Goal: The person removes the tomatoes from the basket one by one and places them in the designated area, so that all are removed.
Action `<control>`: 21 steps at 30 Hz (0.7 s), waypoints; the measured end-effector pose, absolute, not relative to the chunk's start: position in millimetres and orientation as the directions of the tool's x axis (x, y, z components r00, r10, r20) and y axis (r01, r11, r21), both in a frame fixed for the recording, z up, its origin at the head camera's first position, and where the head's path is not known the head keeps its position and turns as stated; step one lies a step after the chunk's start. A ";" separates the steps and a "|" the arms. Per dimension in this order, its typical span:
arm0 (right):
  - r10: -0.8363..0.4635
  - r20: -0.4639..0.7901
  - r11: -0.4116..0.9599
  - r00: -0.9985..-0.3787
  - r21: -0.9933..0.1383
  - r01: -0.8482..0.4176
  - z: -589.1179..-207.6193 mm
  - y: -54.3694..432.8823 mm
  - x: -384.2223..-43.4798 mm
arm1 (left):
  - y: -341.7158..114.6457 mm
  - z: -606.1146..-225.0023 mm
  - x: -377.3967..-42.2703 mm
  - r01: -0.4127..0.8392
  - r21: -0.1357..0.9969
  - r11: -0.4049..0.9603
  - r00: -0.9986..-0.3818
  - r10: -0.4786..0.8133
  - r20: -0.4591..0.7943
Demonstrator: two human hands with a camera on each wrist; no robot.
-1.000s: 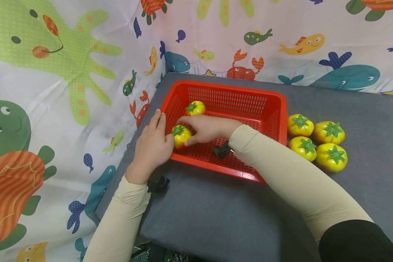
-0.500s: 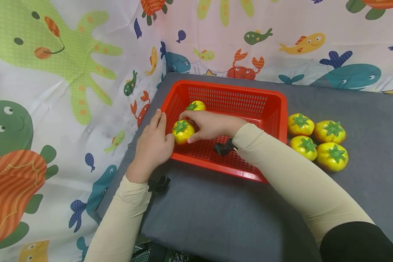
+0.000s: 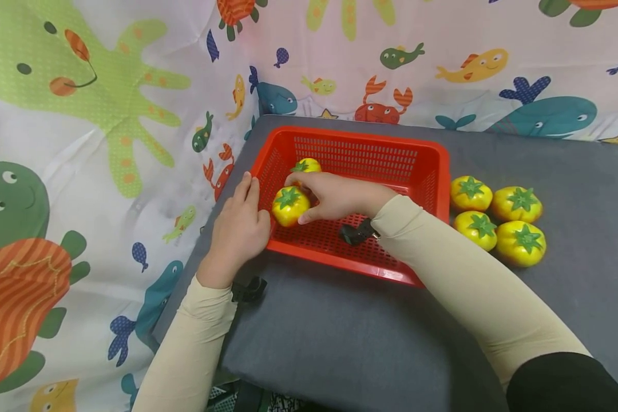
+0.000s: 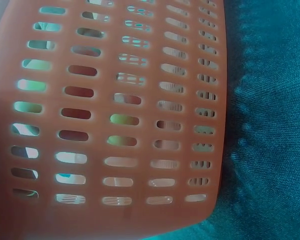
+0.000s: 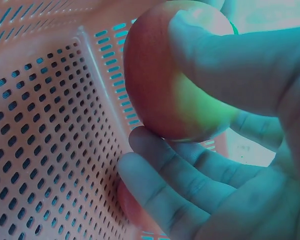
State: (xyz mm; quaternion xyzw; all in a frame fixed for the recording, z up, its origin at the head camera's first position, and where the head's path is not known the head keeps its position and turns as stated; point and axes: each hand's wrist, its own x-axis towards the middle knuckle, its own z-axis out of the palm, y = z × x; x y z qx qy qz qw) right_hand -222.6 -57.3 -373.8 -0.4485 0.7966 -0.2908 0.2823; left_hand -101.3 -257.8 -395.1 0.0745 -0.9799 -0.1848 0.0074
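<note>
- I have the red basket (image 3: 340,263) on the grey worktop (image 3: 340,332), its walls pierced with slots.
- My right hand (image 3: 337,196) is inside the basket, gripping 1 yellow fruit (image 3: 290,206), thumb toward the basket's front and fingers toward its back.
- That fruit is within the basket, near its left wall, green leafy top facing up; I cannot tell whether its underside meets the basket's floor.
- I see a 2nd fruit (image 3: 306,165) toward the basket's back left corner, partly covered by my right hand.
- My left hand (image 3: 238,228) rests at the basket's left rim, fingers extended along it.
- I count 4 loose fruits (image 3: 517,204) just right of the basket, clustered in 2 rows of 2, leafy tops up.
- Behind the basket and to its left I see a printed cloth (image 3: 175,34) with sea animals.
</note>
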 end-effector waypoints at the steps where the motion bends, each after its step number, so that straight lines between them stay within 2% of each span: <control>1: -0.877 -0.191 0.430 -0.440 -0.720 -0.544 -373.8 -56.5 -222.6 | -257.9 -395.3 -101.3 -0.144 0.362 0.921 -0.989 -0.149 -0.013; 16: -0.856 -0.171 0.441 -0.488 -0.734 -0.516 -367.0 -42.2 -217.1 | -257.9 -396.5 -100.9 -0.143 0.349 0.926 -0.988 -0.154 0.005; 21: -0.837 -0.143 0.440 -0.528 -0.750 -0.493 -365.3 -37.6 -215.5 | -257.1 -397.0 -102.0 -0.143 0.347 0.927 -0.988 -0.153 0.001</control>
